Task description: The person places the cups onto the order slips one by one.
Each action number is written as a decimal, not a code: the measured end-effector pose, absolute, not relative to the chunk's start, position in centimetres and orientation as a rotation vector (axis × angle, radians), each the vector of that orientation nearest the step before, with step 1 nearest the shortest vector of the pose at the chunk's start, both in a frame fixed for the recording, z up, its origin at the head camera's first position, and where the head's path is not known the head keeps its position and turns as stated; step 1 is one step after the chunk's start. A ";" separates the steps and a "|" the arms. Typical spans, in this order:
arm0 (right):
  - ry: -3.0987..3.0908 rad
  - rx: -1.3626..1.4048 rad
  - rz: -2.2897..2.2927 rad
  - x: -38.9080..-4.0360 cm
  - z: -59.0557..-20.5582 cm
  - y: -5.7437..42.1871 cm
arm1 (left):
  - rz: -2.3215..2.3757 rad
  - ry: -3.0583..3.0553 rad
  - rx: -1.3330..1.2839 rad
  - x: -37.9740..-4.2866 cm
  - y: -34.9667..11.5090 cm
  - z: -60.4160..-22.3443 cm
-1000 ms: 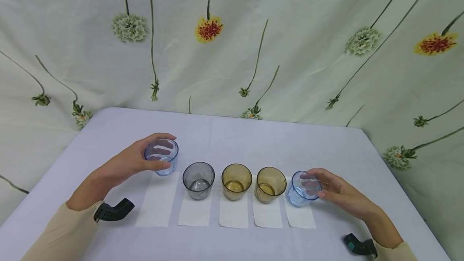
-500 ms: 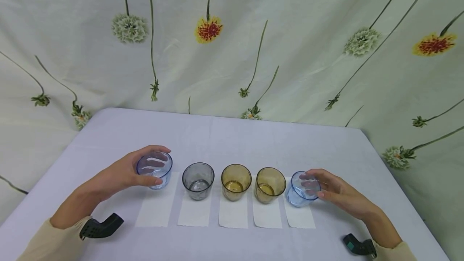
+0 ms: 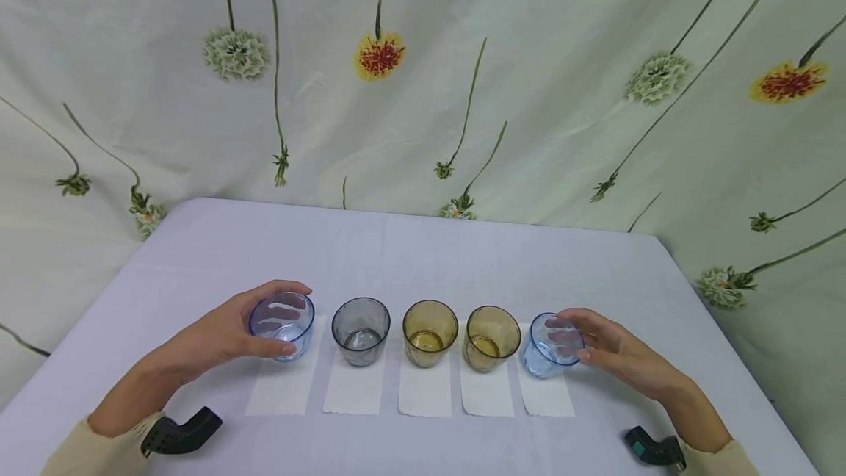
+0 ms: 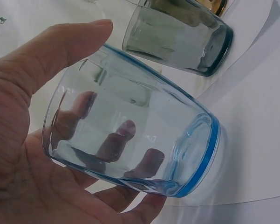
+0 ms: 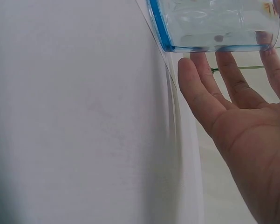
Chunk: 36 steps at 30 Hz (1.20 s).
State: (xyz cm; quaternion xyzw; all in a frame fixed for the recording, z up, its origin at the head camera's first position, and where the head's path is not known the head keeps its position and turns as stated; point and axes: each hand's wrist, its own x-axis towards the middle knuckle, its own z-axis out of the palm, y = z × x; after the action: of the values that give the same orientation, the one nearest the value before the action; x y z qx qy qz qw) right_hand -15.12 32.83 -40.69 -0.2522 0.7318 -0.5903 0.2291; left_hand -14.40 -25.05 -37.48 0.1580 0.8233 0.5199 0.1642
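At the left end of a row of tumblers, my left hand (image 3: pixel 214 333) grips a clear blue glass tumbler (image 3: pixel 291 340), thumb on the near side and fingers round the far side. The left wrist view shows this blue tumbler (image 4: pixel 149 126) up close, its thick blue base close over the white surface. My right hand (image 3: pixel 624 355) holds another blue glass tumbler (image 3: pixel 542 362) at the right end of the row, thumb near its rim and fingers behind it. In the right wrist view, fingertips lie along the side of that tumbler (image 5: pixel 209 25).
Between the blue tumblers stand a grey glass tumbler (image 3: pixel 360 336) and two amber ones, a left amber tumbler (image 3: pixel 429 347) and a right amber tumbler (image 3: pixel 492 351). White paper strips (image 3: pixel 425 395) lie under the row on a white-covered table (image 3: pixel 423 255). A flower-printed cloth (image 3: pixel 529 79) hangs behind.
My left hand has brought its blue tumbler toward me and slightly left, down over the leftmost paper strip. The right hand and its tumbler have stayed put.
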 end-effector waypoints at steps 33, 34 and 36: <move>2.009 -0.691 -1.629 -15.2 -40.8 32.7 | 1.442 2.407 0.424 -13.7 -25.1 -37.9; 2.006 -0.694 -1.631 -15.2 -40.8 32.7 | 1.440 2.408 0.417 -13.7 -25.1 -37.9; 2.002 -0.697 -1.635 -15.2 -40.7 32.7 | 1.438 2.413 0.406 -13.7 -25.0 -38.0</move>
State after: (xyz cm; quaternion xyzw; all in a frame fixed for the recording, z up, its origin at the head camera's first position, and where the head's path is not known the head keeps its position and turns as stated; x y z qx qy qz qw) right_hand -15.16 32.72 -40.75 -0.2534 0.7277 -0.5944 0.2303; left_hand -13.69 -24.99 -37.98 0.1413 0.8404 0.5008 0.1514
